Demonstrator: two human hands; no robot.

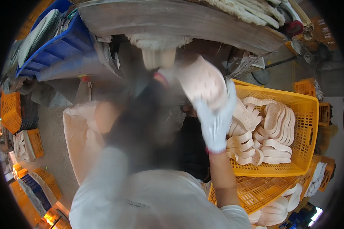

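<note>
Nearest was the wearer's white cloth shirt [160,198], to the left of a large yellow perforated plastic crate [304,152]. Just left of that crate's upper corner, the right hand [216,124], in a white knitted glove with a pink-edged cuff, was gripping one end of a pale pink foot-shaped sole [204,82] dotted with small marks. The sole slanted up and away from the crate. Farther left of the crate, the left hand [168,74] was smeared by motion close to the sole's other side; whether it was gripping or loose could not be told. Many pale, curved soles [277,120] lay heaped inside the crate, and a second yellow plastic crate [263,187] sat beneath it. Well to the crate's left slumped a pale pinkish sack [78,133]. Beyond the crate, toward the left, a fluffy white ring [158,40] topped a cream cylinder under a broad grey ledge [172,21]. At the far left from the crate, a blue plastic bin [53,53] held flat pieces.
</note>
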